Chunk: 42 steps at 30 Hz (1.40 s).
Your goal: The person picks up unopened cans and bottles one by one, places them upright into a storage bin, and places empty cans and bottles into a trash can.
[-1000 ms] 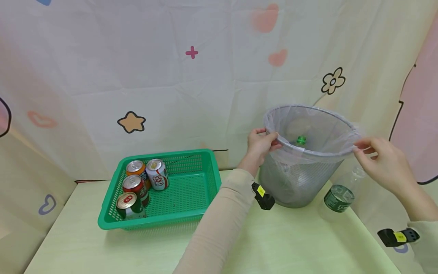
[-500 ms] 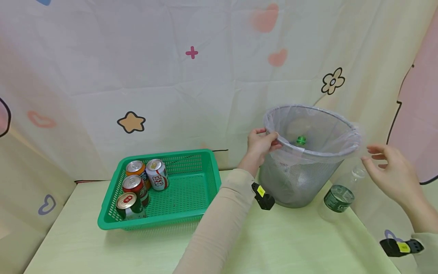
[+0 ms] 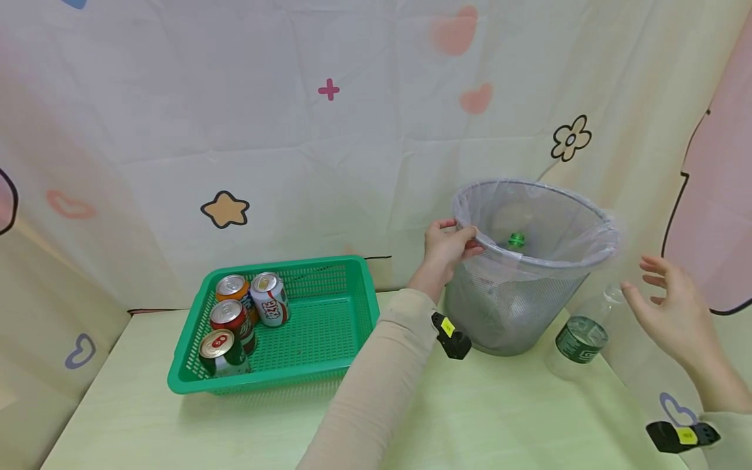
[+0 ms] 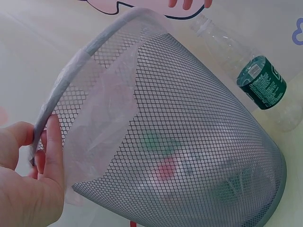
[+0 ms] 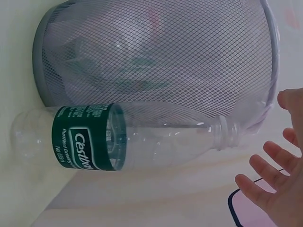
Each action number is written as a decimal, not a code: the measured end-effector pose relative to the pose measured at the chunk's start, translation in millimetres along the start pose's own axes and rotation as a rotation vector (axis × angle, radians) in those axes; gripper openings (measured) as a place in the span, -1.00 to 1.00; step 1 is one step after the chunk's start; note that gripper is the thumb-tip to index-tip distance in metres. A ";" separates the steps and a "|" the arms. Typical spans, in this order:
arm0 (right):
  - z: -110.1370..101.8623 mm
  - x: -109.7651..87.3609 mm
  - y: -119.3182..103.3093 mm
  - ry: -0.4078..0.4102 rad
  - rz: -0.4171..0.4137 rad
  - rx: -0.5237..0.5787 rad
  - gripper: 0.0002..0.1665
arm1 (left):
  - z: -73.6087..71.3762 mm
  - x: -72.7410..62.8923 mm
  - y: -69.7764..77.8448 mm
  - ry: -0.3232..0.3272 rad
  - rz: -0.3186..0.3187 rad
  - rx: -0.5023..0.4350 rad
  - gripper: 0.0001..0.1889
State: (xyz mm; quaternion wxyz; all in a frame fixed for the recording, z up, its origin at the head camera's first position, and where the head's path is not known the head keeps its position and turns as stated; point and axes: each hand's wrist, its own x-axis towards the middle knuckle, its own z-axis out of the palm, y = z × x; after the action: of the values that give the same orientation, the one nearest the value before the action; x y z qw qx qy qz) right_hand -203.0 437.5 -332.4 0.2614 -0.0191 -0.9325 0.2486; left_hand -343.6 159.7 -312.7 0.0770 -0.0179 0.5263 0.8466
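My left hand (image 3: 448,251) pinches the rim of a grey wire-mesh wastebasket (image 3: 499,307), thumb on one side and fingers on the other. A thin translucent bin liner (image 4: 104,113) is folded over that rim. Inside the basket a green bottle cap (image 3: 517,240) shows, and blurred colours show through the mesh. To the basket's right stands a clear plastic bottle (image 3: 581,339) with a green label and no cap. Beside the bottle's neck my right hand (image 3: 675,307) hovers with fingers spread, holding nothing; in the right wrist view its fingertips (image 5: 244,182) are apart from the bottle.
A green plastic basket (image 3: 329,372) sits at the left of the table (image 3: 282,431). Several drink cans stand in its left part, among them a white can (image 3: 271,301). A patterned curtain (image 3: 352,163) hangs behind, and another part of it closes the right side.
My right hand has let go of the basket's rim at the right and moved right and down, close to the bottle's neck. The left hand has stayed at the rim.
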 end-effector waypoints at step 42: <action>44.9 -32.9 38.2 -0.129 0.144 0.207 -0.02 | 1.2 4.2 3.9 0.006 -0.021 -0.010 -0.64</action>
State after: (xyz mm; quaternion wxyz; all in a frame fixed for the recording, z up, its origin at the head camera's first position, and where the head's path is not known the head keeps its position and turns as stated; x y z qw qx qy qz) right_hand -200.5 445.1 -399.5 0.1829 -0.0427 -0.9130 0.3621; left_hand -348.3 159.5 -309.2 0.0844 -0.0262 0.5219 0.8484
